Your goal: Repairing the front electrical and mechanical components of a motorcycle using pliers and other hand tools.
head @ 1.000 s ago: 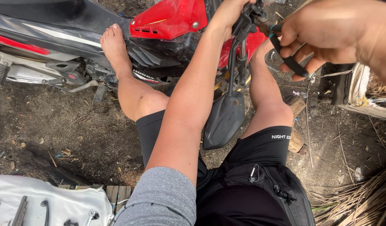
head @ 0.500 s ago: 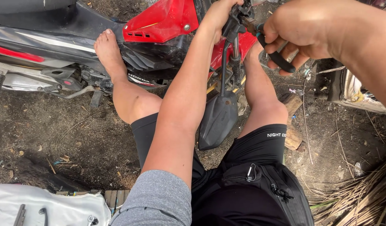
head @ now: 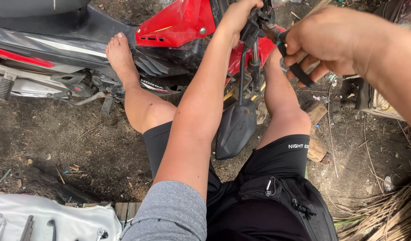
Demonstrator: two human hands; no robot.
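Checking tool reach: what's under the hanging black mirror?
Under the mirror: bare dirt ground between the person's legs. Its glass side faces away, unseen. Left hand grips the stem above; right hand holds pliers.

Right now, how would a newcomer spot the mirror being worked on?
Start at the red and black motorcycle lying on the dirt. Between the person's bare legs a thin stalk drops from the left hand to a mirror: the only matte black, shield-shaped piece there.
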